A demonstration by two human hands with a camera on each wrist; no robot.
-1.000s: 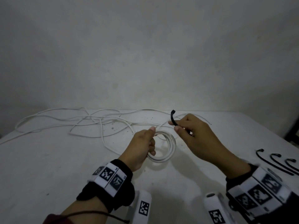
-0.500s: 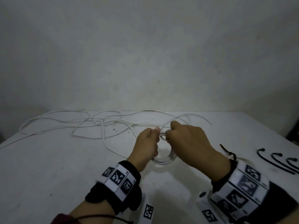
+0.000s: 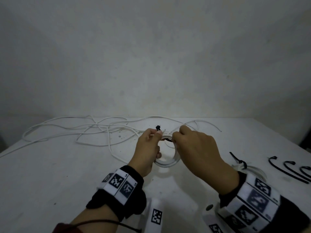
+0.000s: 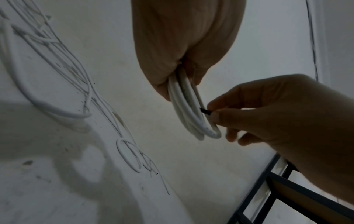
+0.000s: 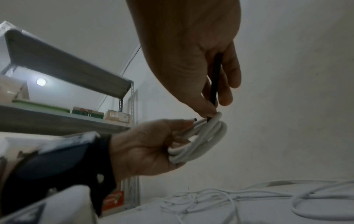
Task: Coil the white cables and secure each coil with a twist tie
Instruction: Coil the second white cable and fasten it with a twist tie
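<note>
A small white cable coil (image 3: pixel 168 163) hangs above the table between both hands. My left hand (image 3: pixel 149 147) grips the coil (image 4: pixel 188 109) at its top, fingers curled round the strands (image 5: pixel 199 142). My right hand (image 3: pixel 193 148) pinches a black twist tie (image 5: pixel 214 84) against the top of the coil; the tie's short end (image 4: pixel 204 111) shows by the right fingertips, and its knobbed tip (image 3: pixel 158 127) sticks up above the left thumb. Loose white cables (image 3: pixel 94 130) sprawl over the far left of the table.
A tied coil (image 3: pixel 242 167) with a black tie lies on the white table (image 3: pixel 50 174) behind my right wrist. Three spare black ties (image 3: pixel 286 170) lie at the right edge. A metal shelf (image 5: pixel 67 72) with boxes stands off to the side.
My right hand brought the black tie down from above the coil and now pinches it against the strands next to my left hand. Both hands drew close together.
</note>
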